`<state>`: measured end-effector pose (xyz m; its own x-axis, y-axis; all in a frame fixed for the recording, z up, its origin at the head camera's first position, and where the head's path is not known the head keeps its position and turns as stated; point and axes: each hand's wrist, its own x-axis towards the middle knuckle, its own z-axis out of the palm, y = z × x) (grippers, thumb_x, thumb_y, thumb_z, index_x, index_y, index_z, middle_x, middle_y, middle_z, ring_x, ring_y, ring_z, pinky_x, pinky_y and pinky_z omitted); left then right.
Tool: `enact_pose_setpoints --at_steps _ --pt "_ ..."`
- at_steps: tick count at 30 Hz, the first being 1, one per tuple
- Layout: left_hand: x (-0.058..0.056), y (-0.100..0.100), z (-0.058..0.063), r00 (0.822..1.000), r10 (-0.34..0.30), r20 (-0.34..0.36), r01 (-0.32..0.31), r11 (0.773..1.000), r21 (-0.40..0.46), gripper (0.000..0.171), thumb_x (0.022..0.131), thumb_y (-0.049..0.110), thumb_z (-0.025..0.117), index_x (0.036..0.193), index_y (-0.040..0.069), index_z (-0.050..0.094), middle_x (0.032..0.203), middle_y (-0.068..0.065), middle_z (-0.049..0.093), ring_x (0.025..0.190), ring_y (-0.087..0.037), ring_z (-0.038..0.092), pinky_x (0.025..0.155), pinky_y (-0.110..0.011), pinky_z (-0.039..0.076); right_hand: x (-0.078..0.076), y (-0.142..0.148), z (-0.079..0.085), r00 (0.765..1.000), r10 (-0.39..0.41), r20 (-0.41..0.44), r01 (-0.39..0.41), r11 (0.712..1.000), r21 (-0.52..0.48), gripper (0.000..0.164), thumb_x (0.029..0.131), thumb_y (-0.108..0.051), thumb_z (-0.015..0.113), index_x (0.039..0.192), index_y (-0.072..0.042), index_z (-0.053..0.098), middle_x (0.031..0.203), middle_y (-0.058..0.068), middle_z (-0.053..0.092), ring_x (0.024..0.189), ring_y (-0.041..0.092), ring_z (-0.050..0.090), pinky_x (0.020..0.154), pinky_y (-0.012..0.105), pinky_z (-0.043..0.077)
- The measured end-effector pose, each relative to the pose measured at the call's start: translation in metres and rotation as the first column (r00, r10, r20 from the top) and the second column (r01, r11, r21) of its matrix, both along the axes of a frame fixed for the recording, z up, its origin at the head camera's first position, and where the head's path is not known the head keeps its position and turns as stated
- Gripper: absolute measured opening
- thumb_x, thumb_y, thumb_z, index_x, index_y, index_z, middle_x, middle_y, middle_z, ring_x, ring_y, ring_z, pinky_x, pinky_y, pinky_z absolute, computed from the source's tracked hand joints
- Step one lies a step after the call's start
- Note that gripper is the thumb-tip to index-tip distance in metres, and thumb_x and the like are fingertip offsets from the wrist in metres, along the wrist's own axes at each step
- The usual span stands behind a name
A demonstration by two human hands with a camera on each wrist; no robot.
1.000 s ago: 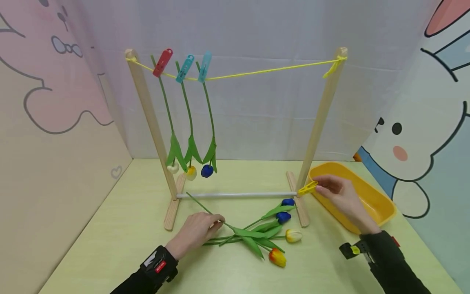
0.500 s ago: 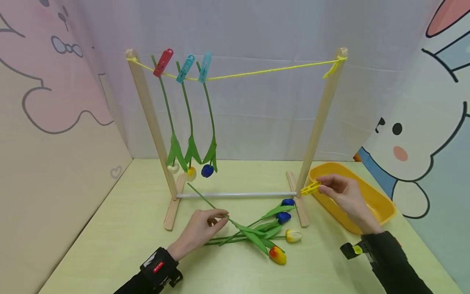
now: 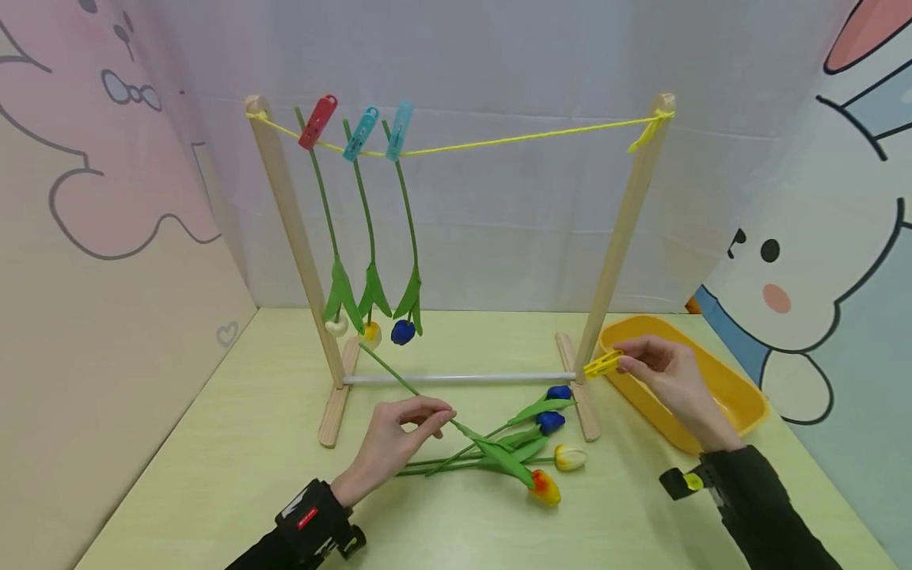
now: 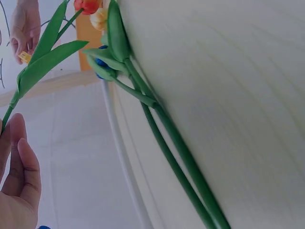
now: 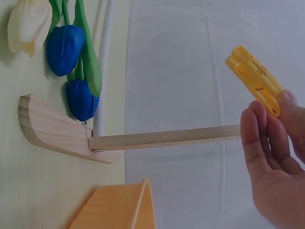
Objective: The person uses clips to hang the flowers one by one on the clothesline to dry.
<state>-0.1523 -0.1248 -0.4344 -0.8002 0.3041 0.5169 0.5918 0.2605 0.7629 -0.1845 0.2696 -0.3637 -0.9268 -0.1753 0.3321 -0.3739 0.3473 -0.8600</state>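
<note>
Over the table [image 3: 207, 491], left hand [image 3: 395, 435] pinching red-yellow tulip [image 3: 509, 461], right hand [image 3: 668, 389] pinching yellow clothespin [image 3: 602, 365], basin [image 3: 723, 384] and post [image 3: 625, 226] behind

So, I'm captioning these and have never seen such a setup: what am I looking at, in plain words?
There is no machine: these are a person's bare hands. The wide picture is taken from the head, the two close ones from the left and right wrists. The left hand holds a red-and-yellow tulip by its stem; the right hand pinches a yellow clothespin. On the table lie two blue tulips and a whitish one, with a yellow tray to the right. A wooden frame bears a yellow string, where one red and two bluish clothespins hold three tulips, heads down.
</note>
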Motion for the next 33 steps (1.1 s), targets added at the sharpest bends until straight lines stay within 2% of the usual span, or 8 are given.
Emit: enact_pose_setpoints --at_steps 4,9,12,15,17,21,28,33 --pt "0.001 0.003 0.007 0.999 -0.027 -0.047 0.029 0.999 0.044 0.013 0.095 0.009 0.069 0.106 0.01 0.075 0.09 -0.008 0.078 0.069 -0.014 0.071 0.066 -0.03 0.06 0.0 -0.003 0.003 0.999 -0.036 -0.011 0.036 0.999 -0.003 0.026 0.1 -0.002 0.058 0.118 0.016 0.059 0.095 -0.016 0.066 0.082 0.003 0.064 0.081 0.008 0.054" --pt "-0.001 0.005 0.013 0.992 -0.023 -0.123 0.033 0.996 0.081 0.015 0.094 0.0 0.067 0.106 0.007 0.072 0.093 -0.014 0.076 0.071 -0.017 0.071 0.066 -0.028 0.061 -0.003 -0.006 0.005 0.996 -0.076 -0.041 0.072 0.993 -0.098 0.017 0.098 0.001 0.06 0.113 0.007 0.066 0.094 -0.015 0.068 0.082 0.002 0.064 0.08 0.006 0.053" --pt "-0.003 0.007 0.017 0.988 -0.01 -0.155 0.024 0.995 0.092 0.016 0.093 -0.003 0.066 0.105 0.006 0.069 0.094 -0.015 0.076 0.073 -0.016 0.072 0.068 -0.028 0.061 -0.006 -0.009 0.008 0.995 -0.078 -0.062 0.067 0.984 -0.164 0.016 0.097 0.003 0.061 0.112 0.007 0.066 0.095 -0.014 0.069 0.082 0.003 0.066 0.079 0.007 0.054" --pt "-0.005 0.008 0.021 0.983 0.011 -0.183 0.005 0.996 0.091 0.017 0.093 -0.005 0.066 0.105 0.006 0.066 0.094 -0.014 0.076 0.078 -0.016 0.072 0.071 -0.026 0.061 -0.008 -0.012 0.012 0.991 -0.099 -0.086 0.083 0.982 -0.171 0.02 0.097 0.002 0.061 0.114 0.011 0.063 0.097 -0.015 0.07 0.082 0.002 0.066 0.08 0.006 0.054" --pt "-0.006 0.01 0.024 0.98 0.023 -0.196 -0.005 0.996 0.089 0.017 0.092 -0.006 0.066 0.105 0.006 0.064 0.093 -0.014 0.076 0.083 -0.015 0.073 0.073 -0.024 0.06 -0.01 -0.014 0.015 0.987 -0.123 -0.1 0.105 0.981 -0.166 0.022 0.098 0.001 0.06 0.116 0.012 0.062 0.097 -0.017 0.07 0.082 0.0 0.065 0.08 0.006 0.054" --pt "-0.007 0.012 0.031 0.979 0.036 -0.203 -0.017 0.995 0.093 0.016 0.092 -0.006 0.066 0.102 0.004 0.057 0.091 -0.014 0.074 0.089 -0.014 0.074 0.076 -0.024 0.06 -0.013 -0.019 0.023 0.975 -0.169 -0.143 0.145 0.976 -0.164 0.019 0.099 -0.002 0.06 0.115 0.005 0.066 0.098 -0.018 0.069 0.081 -0.001 0.065 0.081 0.005 0.053" --pt "-0.009 0.015 0.043 0.984 0.026 -0.177 -0.006 0.994 0.11 0.02 0.093 -0.006 0.065 0.099 0.001 0.047 0.093 -0.014 0.076 0.086 -0.018 0.074 0.078 -0.023 0.06 -0.018 -0.029 0.036 0.951 -0.212 -0.224 0.17 0.967 -0.191 0.024 0.098 0.0 0.061 0.114 0.017 0.062 0.094 -0.016 0.069 0.082 -0.004 0.066 0.08 0.006 0.054" --pt "-0.016 0.018 0.051 0.977 0.026 -0.21 0.001 0.992 0.126 0.02 0.094 -0.008 0.062 0.101 -0.002 0.045 0.092 -0.017 0.076 0.085 -0.021 0.074 0.077 -0.024 0.061 -0.02 -0.039 0.046 0.939 -0.227 -0.259 0.192 0.969 -0.154 0.023 0.097 0.002 0.06 0.115 0.017 0.062 0.096 -0.023 0.066 0.085 -0.005 0.065 0.083 0.005 0.053"
